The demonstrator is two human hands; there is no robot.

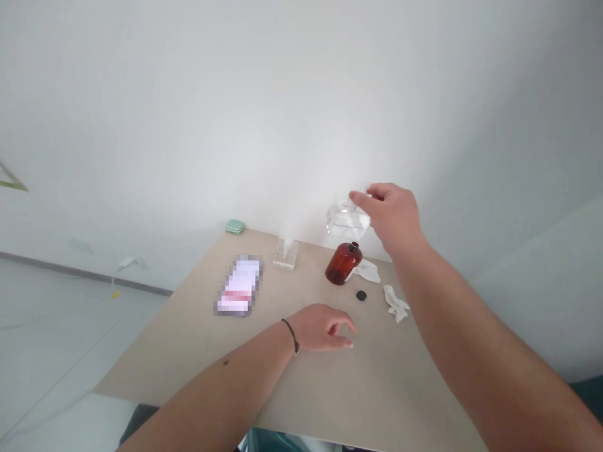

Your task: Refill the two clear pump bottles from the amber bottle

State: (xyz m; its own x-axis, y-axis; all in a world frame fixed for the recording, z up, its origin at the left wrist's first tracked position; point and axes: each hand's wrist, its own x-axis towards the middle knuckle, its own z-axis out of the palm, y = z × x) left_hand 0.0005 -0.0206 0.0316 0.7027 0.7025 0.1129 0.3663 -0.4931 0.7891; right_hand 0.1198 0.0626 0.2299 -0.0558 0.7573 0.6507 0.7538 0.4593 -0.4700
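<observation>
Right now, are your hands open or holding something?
Left hand: loosely curled, holding nothing.
Right hand: closed around a clear container, holding it up.

In my right hand [391, 216] I hold a clear glass container [347, 221] up high, tilted, with my fingers [360, 201] across its top (it's so transparent it nearly vanishes). My left hand [323, 328] hangs empty, curled loosely, above the surface [301, 376]. Nearest it lies a small round black cap [361, 295], just beside an upright amber glass bottle [343, 262].
</observation>
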